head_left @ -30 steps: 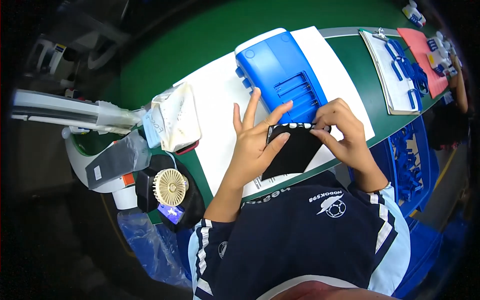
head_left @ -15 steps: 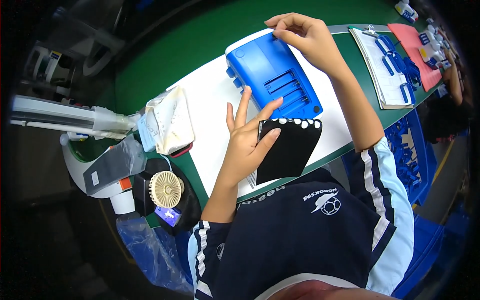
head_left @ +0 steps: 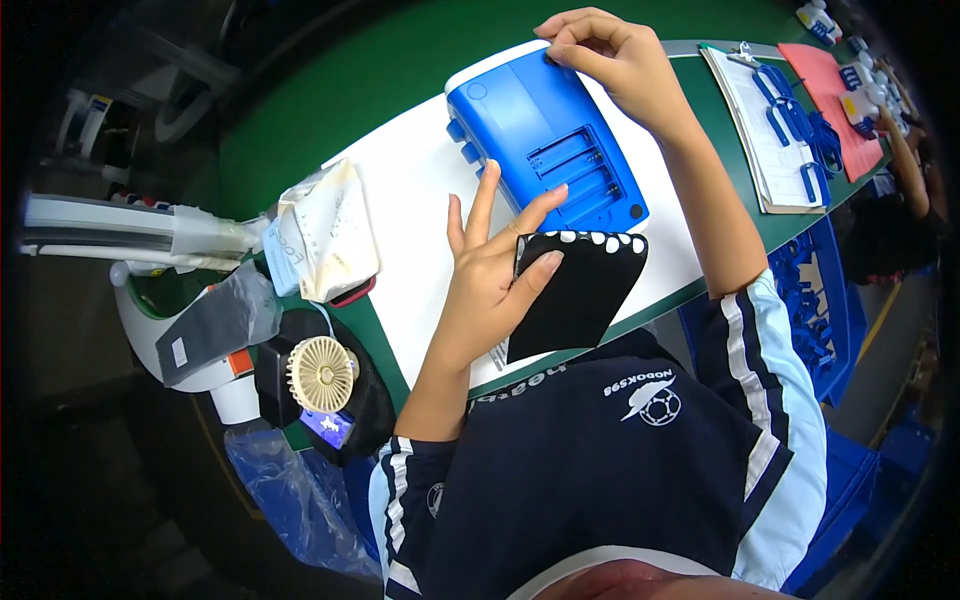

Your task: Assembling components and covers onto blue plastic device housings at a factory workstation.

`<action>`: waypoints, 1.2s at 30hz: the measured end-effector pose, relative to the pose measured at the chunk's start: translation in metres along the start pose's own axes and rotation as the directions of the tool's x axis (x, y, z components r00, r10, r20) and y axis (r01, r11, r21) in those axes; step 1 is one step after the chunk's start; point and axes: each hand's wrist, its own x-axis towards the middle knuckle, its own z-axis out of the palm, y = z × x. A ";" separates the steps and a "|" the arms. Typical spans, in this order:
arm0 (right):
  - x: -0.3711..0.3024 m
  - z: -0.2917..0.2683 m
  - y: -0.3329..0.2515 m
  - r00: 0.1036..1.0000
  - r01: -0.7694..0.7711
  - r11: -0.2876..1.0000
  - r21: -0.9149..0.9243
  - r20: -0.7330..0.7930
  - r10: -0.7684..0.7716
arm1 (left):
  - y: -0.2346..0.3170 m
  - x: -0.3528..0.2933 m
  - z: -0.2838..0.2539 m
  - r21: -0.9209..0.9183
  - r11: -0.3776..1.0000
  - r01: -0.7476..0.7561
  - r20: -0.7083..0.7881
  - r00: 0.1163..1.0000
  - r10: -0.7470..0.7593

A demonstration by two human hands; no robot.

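Note:
A blue device with a white rim (head_left: 520, 95) lies face down on the white sheet, its battery compartment (head_left: 575, 175) uncovered and without batteries. A round black pad (head_left: 637, 211) sits at its lower right corner. At its upper right corner my right hand (head_left: 625, 70) pinches thumb and forefinger together over a small dark spot, seemingly another black pad, mostly covered by the fingertips. My left hand (head_left: 485, 285) grips a black sheet (head_left: 578, 295) under its thumb, fingers spread towards the device's near left side. White round spots line the top edge of that sheet.
Left of the white sheet (head_left: 400, 190) lies a crumpled pale bag (head_left: 325, 230), with a small cream fan (head_left: 322, 373) nearer me. At right are a clipboard (head_left: 765, 150) with blue loops, a red sheet (head_left: 835, 110) and a blue bin (head_left: 835, 300) of blue parts. Another person's arm (head_left: 905, 160) shows far right.
The view has shifted slightly. Both hands keep their places on the device and the black sheet; the right thumb and forefinger stay at the upper corner.

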 end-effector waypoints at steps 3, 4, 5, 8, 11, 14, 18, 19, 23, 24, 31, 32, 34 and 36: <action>-0.002 0.000 -0.001 0.998 -0.066 0.989 0.135 0.002 0.066 | 0.001 0.001 0.000 -0.012 1.000 0.002 -0.002 1.000 -0.002; -0.002 0.000 0.002 0.997 -0.079 0.988 0.132 0.002 0.080 | 0.001 0.001 0.001 -0.014 1.000 0.004 -0.001 1.000 -0.004; -0.002 0.001 0.001 0.997 -0.083 0.988 0.132 0.004 0.083 | 0.001 0.001 0.000 -0.011 1.000 0.000 0.002 1.000 0.000; -0.002 0.002 -0.003 0.990 -0.141 0.973 0.181 0.015 0.141 | 0.000 0.001 0.000 -0.012 1.000 -0.005 0.001 1.000 0.005; -0.001 0.005 -0.001 0.991 -0.132 0.950 0.283 0.018 0.133 | 0.000 0.001 0.001 -0.015 1.000 -0.005 -0.001 1.000 0.005; 0.001 0.005 0.007 0.991 -0.132 0.913 0.385 0.068 0.115 | 0.001 0.001 0.001 -0.015 1.000 -0.006 -0.002 1.000 0.006; 0.003 0.003 0.019 0.981 -0.183 0.736 0.652 0.167 0.096 | 0.004 0.004 0.002 -0.013 1.000 -0.003 -0.006 1.000 0.003; -0.001 0.009 0.005 0.998 -0.069 0.904 0.422 0.021 0.066 | 0.004 0.004 0.002 -0.010 1.000 -0.004 -0.008 1.000 0.004; -0.037 0.006 -0.039 0.909 0.410 0.886 -0.217 0.174 -0.379 | -0.004 0.000 0.003 0.020 1.000 -0.005 -0.025 1.000 0.005; -0.052 0.008 -0.056 0.904 0.376 0.911 -0.172 0.283 -0.320 | -0.005 -0.001 0.004 0.024 1.000 -0.013 -0.022 1.000 0.014; -0.081 0.022 -0.072 0.892 0.359 0.925 -0.127 0.337 -0.300 | -0.001 0.000 0.003 -0.010 1.000 -0.005 -0.031 1.000 0.004; -0.081 0.022 -0.071 0.892 0.360 0.924 -0.127 0.338 -0.302 | -0.001 0.001 0.003 -0.008 1.000 -0.005 -0.033 0.999 0.004; -0.081 0.024 -0.069 0.881 0.391 0.907 -0.155 0.349 -0.320 | -0.002 0.001 0.004 -0.029 1.000 -0.009 -0.021 1.000 0.008; -0.080 0.022 -0.073 0.871 0.403 0.901 -0.161 0.368 -0.324 | -0.004 0.000 0.004 -0.024 1.000 -0.004 -0.031 1.000 0.003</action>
